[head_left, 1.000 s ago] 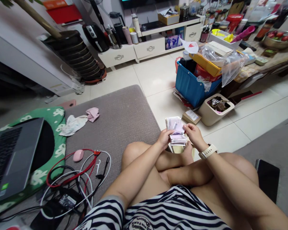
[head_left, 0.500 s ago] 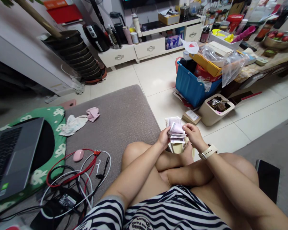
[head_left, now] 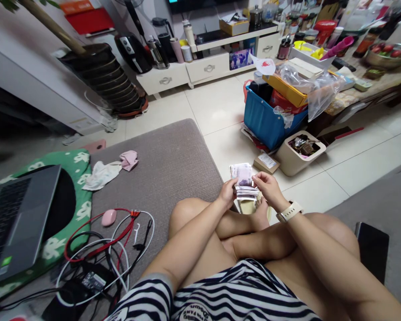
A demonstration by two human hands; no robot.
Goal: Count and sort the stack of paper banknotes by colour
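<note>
A folded stack of purplish banknotes (head_left: 243,174) is held out over my crossed legs. Around its left edge, my left hand (head_left: 227,192) is closed, the thumb lying on top. The lower part of the stack shows several layered edges. At the right edge of the upper notes, my right hand (head_left: 267,183) has thumb and forefinger pinched together; a watch with a pale strap (head_left: 290,211) is on that wrist. Beneath the notes, a yellowish item (head_left: 247,206) shows only in part, beside my foot.
On the grey couch at left are a laptop (head_left: 16,218), tangled cables (head_left: 120,240), a pink case (head_left: 108,217) and small cloths (head_left: 103,174). A phone (head_left: 372,249) lies at right. Ahead stand a blue bin (head_left: 270,120), a beige bin (head_left: 292,160) and a small carton (head_left: 266,163).
The note that was bent up between my hands now lies flat against the far part of the stack. My right fingertips have shifted slightly left; my left hand keeps its hold.
</note>
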